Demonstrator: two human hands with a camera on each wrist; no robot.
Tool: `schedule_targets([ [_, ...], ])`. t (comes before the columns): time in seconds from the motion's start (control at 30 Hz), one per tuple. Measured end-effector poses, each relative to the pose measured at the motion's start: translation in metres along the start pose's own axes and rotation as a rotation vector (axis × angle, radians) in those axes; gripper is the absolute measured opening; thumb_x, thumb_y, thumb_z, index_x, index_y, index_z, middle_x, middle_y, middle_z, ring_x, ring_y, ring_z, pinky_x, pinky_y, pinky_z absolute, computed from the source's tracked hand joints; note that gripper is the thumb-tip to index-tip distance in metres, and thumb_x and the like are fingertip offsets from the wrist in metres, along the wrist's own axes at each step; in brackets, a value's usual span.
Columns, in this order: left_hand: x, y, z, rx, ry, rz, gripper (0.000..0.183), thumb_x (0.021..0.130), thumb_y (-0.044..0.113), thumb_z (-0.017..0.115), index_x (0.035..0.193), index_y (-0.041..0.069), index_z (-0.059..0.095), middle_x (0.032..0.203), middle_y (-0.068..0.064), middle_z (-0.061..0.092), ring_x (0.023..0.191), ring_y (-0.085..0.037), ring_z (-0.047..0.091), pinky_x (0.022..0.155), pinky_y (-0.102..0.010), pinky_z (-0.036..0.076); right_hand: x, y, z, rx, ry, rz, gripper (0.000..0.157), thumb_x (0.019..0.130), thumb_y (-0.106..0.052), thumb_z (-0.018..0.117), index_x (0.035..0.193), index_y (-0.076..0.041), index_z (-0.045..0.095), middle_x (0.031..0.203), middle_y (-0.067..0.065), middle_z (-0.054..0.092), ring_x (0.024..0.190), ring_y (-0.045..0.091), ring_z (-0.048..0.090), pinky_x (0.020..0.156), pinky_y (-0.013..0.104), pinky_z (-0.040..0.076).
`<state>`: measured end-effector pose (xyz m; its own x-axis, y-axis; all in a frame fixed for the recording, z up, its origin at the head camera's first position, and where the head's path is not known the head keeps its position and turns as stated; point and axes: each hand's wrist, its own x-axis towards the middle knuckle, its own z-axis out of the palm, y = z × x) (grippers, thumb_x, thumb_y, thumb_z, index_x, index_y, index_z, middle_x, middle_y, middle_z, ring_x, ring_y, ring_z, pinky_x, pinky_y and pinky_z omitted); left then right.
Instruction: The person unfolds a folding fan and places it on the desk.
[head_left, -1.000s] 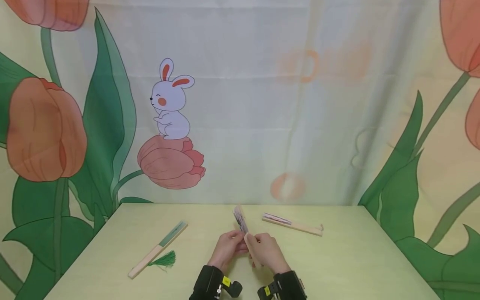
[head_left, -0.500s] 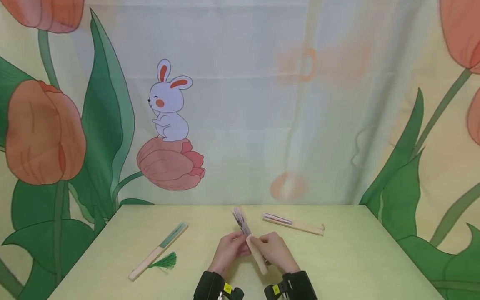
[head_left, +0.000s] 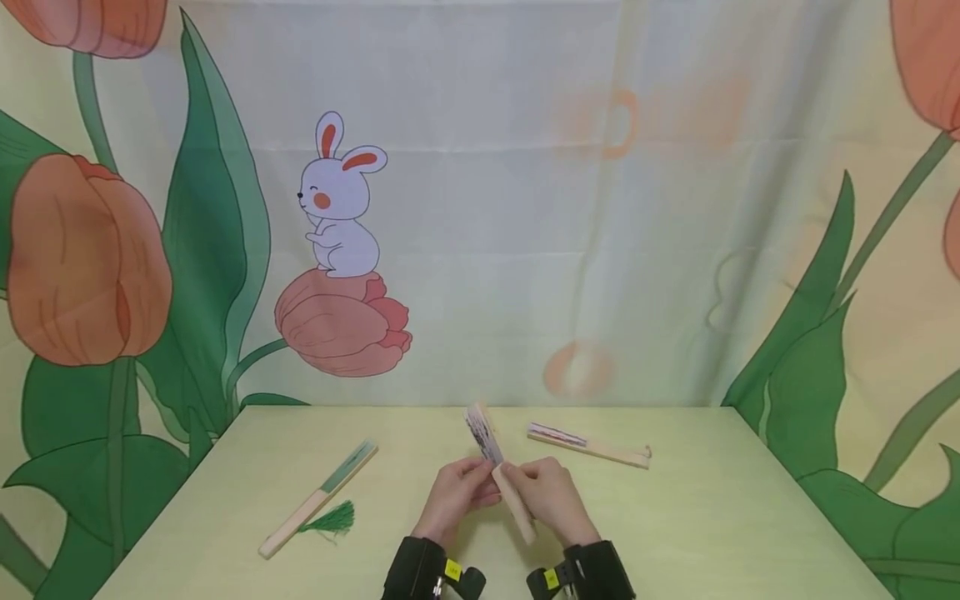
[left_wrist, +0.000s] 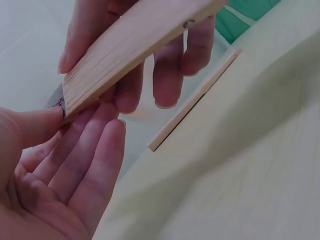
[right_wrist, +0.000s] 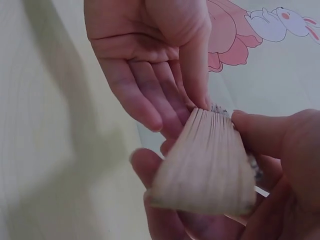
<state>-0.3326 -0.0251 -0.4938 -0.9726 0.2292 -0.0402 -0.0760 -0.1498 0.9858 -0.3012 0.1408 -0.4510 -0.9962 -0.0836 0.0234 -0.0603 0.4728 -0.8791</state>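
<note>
Between my hands is a mostly folded fan [head_left: 514,504], its patterned leaf [head_left: 483,435] pointing up and away and its pale wooden ribs slanting down toward me. My left hand [head_left: 453,496] pinches it near the join of leaf and ribs, thumb against index finger, the other fingers loosely extended in the left wrist view. From the other side, my right hand [head_left: 551,496] holds the ribs with thumb and fingers. Stacked rib edges [right_wrist: 207,165] face the right wrist camera, slightly blurred. A metal pivot [left_wrist: 188,23] shows near the ribs' lower end in the left wrist view.
On the pale table [head_left: 675,533], a folded green fan [head_left: 318,500] with a green tassel [head_left: 330,518] lies to the left. Another folded fan [head_left: 588,444] lies at the back right. A curtain printed with tulips and a rabbit [head_left: 341,208] hangs behind.
My right hand has shifted slightly right and turned, so the fan's wooden ribs, mostly hidden behind it before, now show below the fingers. The left hand keeps its pinch. The other fans stay put.
</note>
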Motion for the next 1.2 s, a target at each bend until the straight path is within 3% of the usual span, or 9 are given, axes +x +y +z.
schedule_targets([
  [0.37, 0.0, 0.008, 0.001, -0.027, 0.002, 0.049, 0.04, 0.1, 0.025, 0.058, 0.122, -0.008, 0.059, 0.102, -0.014, 0.071, 0.087, -0.019, 0.07, 0.077, -0.033, 0.057, 0.0, -0.004, -0.003, 0.197, 0.03, -0.004, 0.04, 0.097, -0.036, 0.061, 0.09, 0.001, 0.075, 0.065, 0.009, 0.068, 0.054, 0.021, 0.066, 0.043, 0.024, 0.04],
  [0.83, -0.002, 0.014, -0.003, -0.071, -0.002, 0.026, 0.039, 0.099, 0.026, 0.06, 0.122, -0.005, 0.06, 0.099, -0.012, 0.072, 0.084, -0.017, 0.07, 0.078, -0.032, 0.057, 0.0, -0.006, -0.003, 0.252, 0.079, 0.046, 0.04, 0.098, -0.033, 0.06, 0.102, 0.005, 0.073, 0.078, 0.01, 0.069, 0.061, 0.021, 0.068, 0.053, 0.03, 0.055],
  [1.2, -0.001, 0.013, -0.002, -0.101, -0.011, 0.015, 0.036, 0.098, 0.025, 0.061, 0.119, -0.005, 0.062, 0.099, -0.014, 0.072, 0.084, -0.017, 0.071, 0.077, -0.031, 0.057, -0.001, -0.007, -0.005, 0.218, 0.157, 0.058, 0.037, 0.097, -0.033, 0.062, 0.082, 0.0, 0.07, 0.066, 0.0, 0.058, 0.057, 0.012, 0.052, 0.047, 0.024, 0.041],
])
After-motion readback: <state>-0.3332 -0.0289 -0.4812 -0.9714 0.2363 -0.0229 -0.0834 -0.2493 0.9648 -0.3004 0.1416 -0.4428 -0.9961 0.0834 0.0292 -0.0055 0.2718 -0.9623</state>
